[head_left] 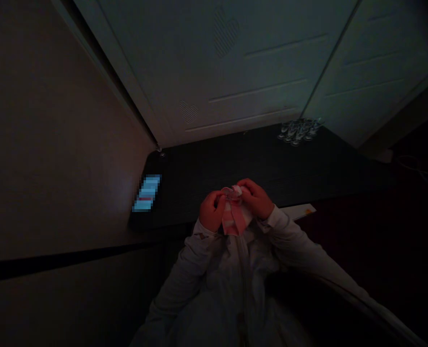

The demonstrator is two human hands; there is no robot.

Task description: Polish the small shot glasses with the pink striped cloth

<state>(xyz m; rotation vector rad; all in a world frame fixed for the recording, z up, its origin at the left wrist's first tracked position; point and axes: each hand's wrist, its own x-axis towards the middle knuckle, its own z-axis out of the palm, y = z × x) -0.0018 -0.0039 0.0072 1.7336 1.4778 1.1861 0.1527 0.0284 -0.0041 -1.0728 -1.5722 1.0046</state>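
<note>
Fingers of the left hand (211,213) and right hand (259,200) clamp a pink-and-white ribbon-like cloth piece (237,220) near the front edge of the dark rectangular bench (203,168); uneven pulling (the light is poor) could crumple it.

Dark tabletop (214,164): lit screen (147,193) at left, clustered glassware (297,131) at back right.

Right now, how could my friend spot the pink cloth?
Find the dark table. By its near edge, the left hand and right hand hold the pink cloth between them. It's pink and held, unlike the clear glasses and bluish screen nearby.
</note>
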